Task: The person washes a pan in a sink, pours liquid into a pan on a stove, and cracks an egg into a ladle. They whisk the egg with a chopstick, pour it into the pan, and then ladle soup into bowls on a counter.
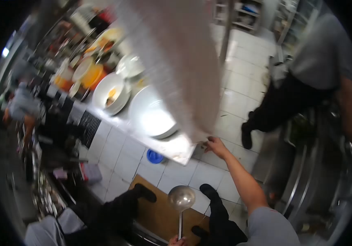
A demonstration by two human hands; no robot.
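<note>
At the bottom edge, my left hand [177, 242] is closed round the handle of a metal ladle [181, 197], whose round bowl points up the view. My right hand [214, 146] reaches in from the lower right, its fingers pinched at the lower edge of a large pale cloth [180, 69]. The cloth hangs blurred across the upper middle and hides part of the counter. Just left of this hand is the corner of the white counter [182, 158]. Large white plates [151, 112] and a white bowl [109, 93] with food remains stand on it.
Orange-filled containers [87, 74] stand farther back on the counter. A blue round item [155, 156] lies below its edge. One person [319, 57] stands at the right, another [24, 104] at the far left. A brown mat [155, 209] covers part of the tiled floor.
</note>
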